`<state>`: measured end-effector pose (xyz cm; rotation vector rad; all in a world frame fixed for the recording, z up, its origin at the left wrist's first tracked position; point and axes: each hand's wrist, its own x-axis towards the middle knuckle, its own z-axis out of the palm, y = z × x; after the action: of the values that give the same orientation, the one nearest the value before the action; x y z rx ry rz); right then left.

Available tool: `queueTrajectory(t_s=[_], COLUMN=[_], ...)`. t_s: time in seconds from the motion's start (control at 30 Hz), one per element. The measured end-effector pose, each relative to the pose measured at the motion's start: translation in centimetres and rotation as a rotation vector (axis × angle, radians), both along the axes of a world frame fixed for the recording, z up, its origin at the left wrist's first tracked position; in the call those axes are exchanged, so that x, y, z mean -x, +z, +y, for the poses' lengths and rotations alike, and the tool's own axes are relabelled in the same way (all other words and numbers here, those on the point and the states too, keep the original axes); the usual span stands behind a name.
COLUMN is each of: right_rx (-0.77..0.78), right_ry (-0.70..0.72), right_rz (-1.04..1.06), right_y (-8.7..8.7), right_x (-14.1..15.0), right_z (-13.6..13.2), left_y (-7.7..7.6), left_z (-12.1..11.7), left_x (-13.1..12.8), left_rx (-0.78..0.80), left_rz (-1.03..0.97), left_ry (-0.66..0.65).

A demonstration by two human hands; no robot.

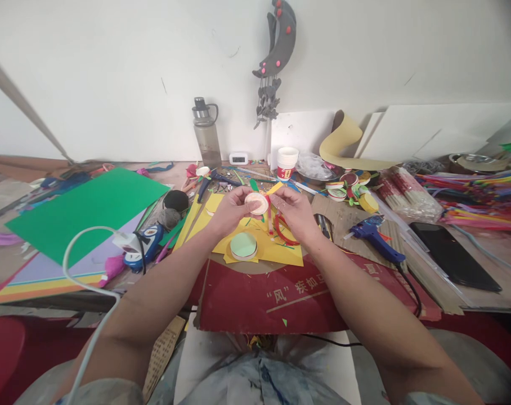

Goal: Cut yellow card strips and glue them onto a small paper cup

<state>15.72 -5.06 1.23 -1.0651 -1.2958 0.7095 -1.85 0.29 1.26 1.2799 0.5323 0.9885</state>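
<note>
My left hand (235,211) pinches a small round pale disc (256,204) with a whitish rim, thumb laid across its face. At the disc's right edge my right hand (295,211) closes its fingers on a narrow yellow paper strip (276,189). A bit of green shows just above the disc, and red pieces lie close to the right fingertips. Below the hands, a round piece with a pale green face (243,246) rests on yellow paper (281,250). This paper lies on a red cardboard sheet (281,304). A red ring-shaped coil (287,229) sits beside the right wrist.
On the right lie a blue glue gun (376,237), a black phone (455,256) and bundled coloured stems (479,197). A water bottle (207,138) and paper cup (287,163) stand at the back. Green sheets (90,211) and a power strip (143,247) are at left.
</note>
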Motion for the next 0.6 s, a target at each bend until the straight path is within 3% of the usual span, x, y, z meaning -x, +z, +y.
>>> queueTrajectory(t_s=[0.6], right_rx=[0.042], right_ry=[0.047], right_rz=[0.02], right_y=[-0.05], right_x=[-0.02], right_z=[-0.06], left_y=[-0.08], left_z=[0.06], left_x=[-0.01], left_rx=[-0.01], left_rz=[-0.006], left_ry=[0.014])
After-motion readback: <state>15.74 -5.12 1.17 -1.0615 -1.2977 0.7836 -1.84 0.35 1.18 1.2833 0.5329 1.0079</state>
